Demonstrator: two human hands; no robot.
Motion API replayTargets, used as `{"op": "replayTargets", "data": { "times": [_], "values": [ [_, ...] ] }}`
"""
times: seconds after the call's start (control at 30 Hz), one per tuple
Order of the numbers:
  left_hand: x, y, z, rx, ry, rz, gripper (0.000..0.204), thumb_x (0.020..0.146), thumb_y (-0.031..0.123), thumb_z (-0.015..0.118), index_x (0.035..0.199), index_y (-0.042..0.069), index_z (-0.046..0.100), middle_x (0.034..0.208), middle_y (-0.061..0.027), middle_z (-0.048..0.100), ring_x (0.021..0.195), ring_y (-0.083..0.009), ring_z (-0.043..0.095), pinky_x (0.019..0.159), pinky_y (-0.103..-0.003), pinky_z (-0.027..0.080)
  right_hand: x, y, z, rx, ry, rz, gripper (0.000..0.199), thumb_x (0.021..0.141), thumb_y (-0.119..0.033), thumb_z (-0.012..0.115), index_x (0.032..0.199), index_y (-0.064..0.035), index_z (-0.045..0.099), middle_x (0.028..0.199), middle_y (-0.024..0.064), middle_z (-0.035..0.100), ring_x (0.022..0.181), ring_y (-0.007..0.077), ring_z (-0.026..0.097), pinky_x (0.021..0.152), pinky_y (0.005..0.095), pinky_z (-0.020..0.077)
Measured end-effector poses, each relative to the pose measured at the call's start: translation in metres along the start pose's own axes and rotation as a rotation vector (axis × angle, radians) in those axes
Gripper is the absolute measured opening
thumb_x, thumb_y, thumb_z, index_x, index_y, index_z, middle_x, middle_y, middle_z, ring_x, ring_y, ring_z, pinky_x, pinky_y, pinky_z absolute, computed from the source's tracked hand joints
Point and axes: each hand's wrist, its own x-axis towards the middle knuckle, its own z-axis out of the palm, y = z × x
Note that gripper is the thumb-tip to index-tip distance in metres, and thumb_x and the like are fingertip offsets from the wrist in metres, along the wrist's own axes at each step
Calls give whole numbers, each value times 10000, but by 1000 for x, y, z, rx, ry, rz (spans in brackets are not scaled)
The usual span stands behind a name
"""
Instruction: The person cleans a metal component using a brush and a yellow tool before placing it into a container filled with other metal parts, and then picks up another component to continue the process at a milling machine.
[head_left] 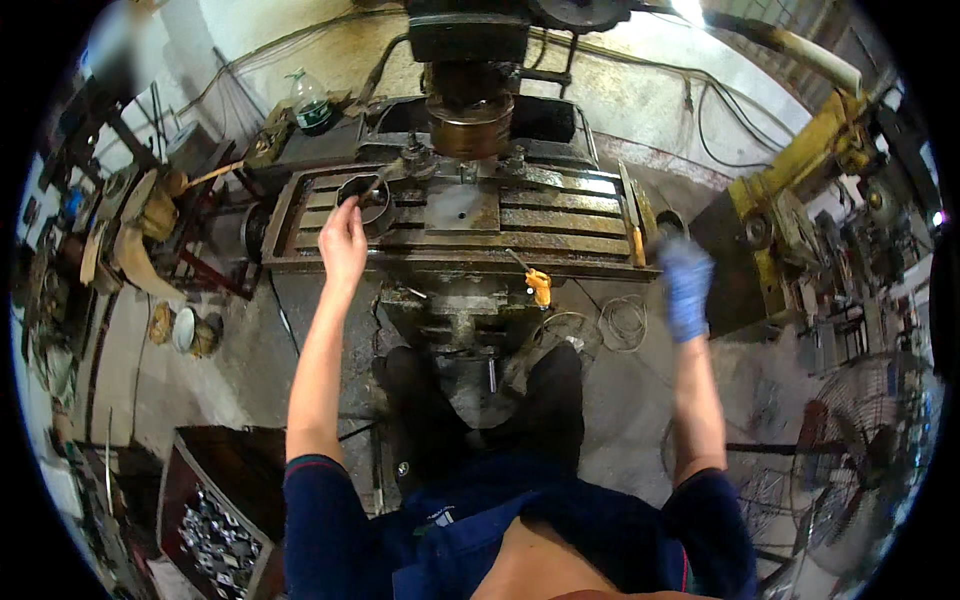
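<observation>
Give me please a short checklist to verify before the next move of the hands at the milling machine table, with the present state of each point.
1. Left hand has a firm hold on the long tool at the dark ring part: cannot tell, the fingers hide the grip.
2. Right hand is away from the spindle head: ok, it is off the right end of the machine table.
3. Right hand is steady: not ok, it is motion-blurred.
4. Spindle is stopped: cannot tell.
5. Orange-handled tool lies secure: not ok, it hangs over the table's front edge.
</observation>
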Motion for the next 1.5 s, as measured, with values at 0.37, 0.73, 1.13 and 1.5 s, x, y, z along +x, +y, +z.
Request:
{"op": "replayTargets", "data": {
  "times": [0.37,0.73,1.13,1.5],
  "values": [
    [-14,-29,-1,434,-155,-14,252,837,168,505,1075,102,556,872,-160,582,725,-358,593,630,-453,475,-128,128,215,609,-460,715,446,794,-200,662,1177,-20,522,996,19,586,872,100,518,787,233,411],
    [-15,-21,-33,404,-392,-173,390,798,262,566,1165,134,522,924,-130,629,814,-338,605,695,-438,477,-92,20,162,592,-119,470,349,766,-188,679,1060,-51,548,742,-9,549,557,87,481,494,253,423],
    [-79,44,-72,155,-619,-275,338,788,265,580,1080,95,580,835,-140,641,826,-329,606,724,-428,479,26,-80,170,-738,-820,143,474,750,-484,541,890,-45,654,895,171,642,845,317,620,739,394,483],
    [-103,48,-80,204,-712,-237,300,785,237,594,1041,80,598,826,-144,645,820,-326,605,716,-422,475,36,-78,172,-666,-781,184,473,738,-445,530,933,-30,648,942,201,625,895,334,603,782,393,470]
  ]
}}
